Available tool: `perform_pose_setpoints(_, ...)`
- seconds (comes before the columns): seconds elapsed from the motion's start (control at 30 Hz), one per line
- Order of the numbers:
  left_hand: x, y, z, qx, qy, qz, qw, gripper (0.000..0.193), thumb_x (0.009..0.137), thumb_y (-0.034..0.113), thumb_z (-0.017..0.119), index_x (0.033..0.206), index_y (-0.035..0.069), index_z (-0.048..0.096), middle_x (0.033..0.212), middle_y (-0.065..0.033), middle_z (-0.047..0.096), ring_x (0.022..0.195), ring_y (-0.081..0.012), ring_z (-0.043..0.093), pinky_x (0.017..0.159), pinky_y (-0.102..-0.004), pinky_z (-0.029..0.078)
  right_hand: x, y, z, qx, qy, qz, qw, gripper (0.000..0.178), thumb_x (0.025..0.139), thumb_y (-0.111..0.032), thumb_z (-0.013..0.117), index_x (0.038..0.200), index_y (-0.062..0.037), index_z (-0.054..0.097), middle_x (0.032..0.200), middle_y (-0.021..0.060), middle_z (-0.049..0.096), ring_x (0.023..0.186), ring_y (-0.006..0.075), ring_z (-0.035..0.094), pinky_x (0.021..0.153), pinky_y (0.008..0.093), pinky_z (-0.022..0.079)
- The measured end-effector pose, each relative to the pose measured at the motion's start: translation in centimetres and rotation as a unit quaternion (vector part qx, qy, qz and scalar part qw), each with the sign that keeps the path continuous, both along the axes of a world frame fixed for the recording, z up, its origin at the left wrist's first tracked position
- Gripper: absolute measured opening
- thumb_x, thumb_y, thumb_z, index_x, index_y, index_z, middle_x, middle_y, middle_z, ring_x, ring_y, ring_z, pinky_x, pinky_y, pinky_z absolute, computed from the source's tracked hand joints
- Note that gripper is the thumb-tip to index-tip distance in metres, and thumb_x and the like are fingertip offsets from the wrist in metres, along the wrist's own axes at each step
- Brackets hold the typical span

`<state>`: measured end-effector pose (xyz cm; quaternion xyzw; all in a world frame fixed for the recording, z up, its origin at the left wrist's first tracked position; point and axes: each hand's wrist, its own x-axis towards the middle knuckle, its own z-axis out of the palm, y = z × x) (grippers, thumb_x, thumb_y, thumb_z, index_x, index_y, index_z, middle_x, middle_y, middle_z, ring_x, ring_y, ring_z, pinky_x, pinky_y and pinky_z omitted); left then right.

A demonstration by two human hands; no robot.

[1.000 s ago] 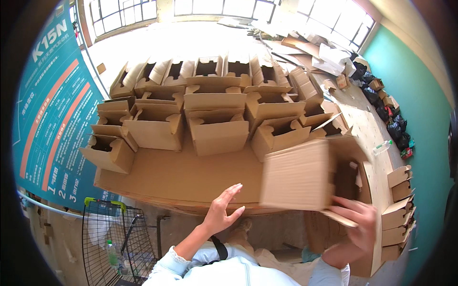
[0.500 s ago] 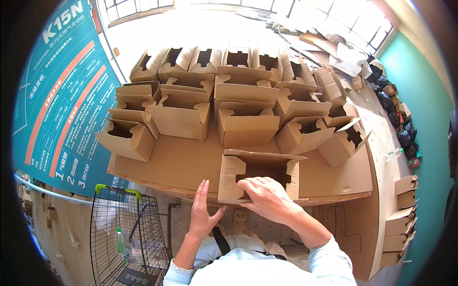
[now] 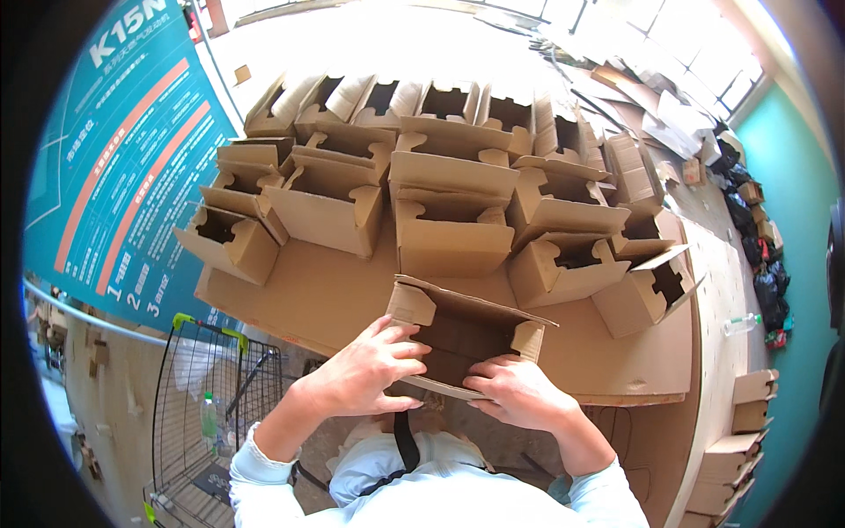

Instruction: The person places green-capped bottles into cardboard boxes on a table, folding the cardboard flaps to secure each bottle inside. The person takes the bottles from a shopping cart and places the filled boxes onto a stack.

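Observation:
An open-topped brown cardboard box [image 3: 475, 310] sits tilted at the near edge of the cardboard-covered table [image 3: 326, 304]. My left hand [image 3: 374, 368] grips its near left corner, with the fingers over the side flap and the thumb low on the outside. At the near right, my right hand [image 3: 521, 392] clasps the near wall, its fingertips inside the opening and its thumb outside. The box's far flap stands up, and its inside looks dark with no contents that I can make out.
Several rows of similar open boxes [image 3: 453, 242] fill the table beyond. A black wire cart [image 3: 189, 422] with bottles stands at the lower left, below a teal banner [image 3: 132, 167]. More boxes [image 3: 735, 449] and black bags [image 3: 770, 286] line the right wall.
My left hand has moved from beside the box onto its left corner. My right hand has shifted along the near wall to the right. The box has turned and tilted slightly.

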<state>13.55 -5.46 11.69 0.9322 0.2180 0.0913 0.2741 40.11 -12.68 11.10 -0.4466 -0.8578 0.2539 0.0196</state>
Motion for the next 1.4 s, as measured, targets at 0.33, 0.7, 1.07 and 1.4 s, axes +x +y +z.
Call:
perform_pose_setpoints(0.33,-4.7,-6.6,-1.0,0.047,-0.199,0.367,0.908,0.044,0.088,0.035,0.071,0.117,0.002,0.066,0.130,-0.0150,0.062,0.121,-0.0325,0.058,0.104,-0.0453,0.044,-0.6,2.3,0.8,0.052,0.015,0.094,0.994,0.034,0.075,-0.008,0.066,0.109,-0.0095,0.067,0.084,0.0064,0.069,0.080,0.0252,0.065,0.080,0.0377,0.047)
perform_pose_setpoints(0.7,-37.7,-20.8,-14.3,-0.035,-0.101,0.805,0.583,0.022,0.090,0.020,0.067,0.099,0.000,0.071,0.085,-0.0162,0.073,0.079,-0.0275,0.072,0.072,-0.0349,0.055,-7.1,4.6,1.4,0.020,0.004,0.052,0.998,0.014,0.068,-0.001,0.069,0.083,-0.0014,0.069,0.068,0.0149,0.061,0.072,0.0353,0.059,0.078,0.0425,0.046)
perform_pose_setpoints(1.07,-56.7,-37.2,-47.7,-0.355,0.177,0.850,0.348,0.053,0.073,0.034,0.074,0.110,-0.004,0.067,0.117,-0.0256,0.066,0.109,-0.0387,0.064,0.094,-0.0441,0.052,-6.9,3.1,1.2,0.108,-0.233,-0.032,0.966,0.032,0.092,-0.006,0.059,0.123,0.0023,0.055,0.120,0.0183,0.061,0.106,0.0315,0.060,0.103,0.0407,0.043)
perform_pose_setpoints(1.4,-55.7,-34.0,-53.8,-0.261,0.015,0.963,0.060,0.098,0.059,0.037,0.088,0.126,-0.013,0.037,0.116,-0.0342,0.061,0.108,-0.0439,0.063,0.094,-0.0426,0.051,-1.5,1.2,0.1,0.135,-0.282,-0.079,0.947,0.031,0.088,-0.007,0.056,0.117,0.0011,0.061,0.119,0.0202,0.062,0.116,0.0393,0.054,0.107,0.0519,0.034)
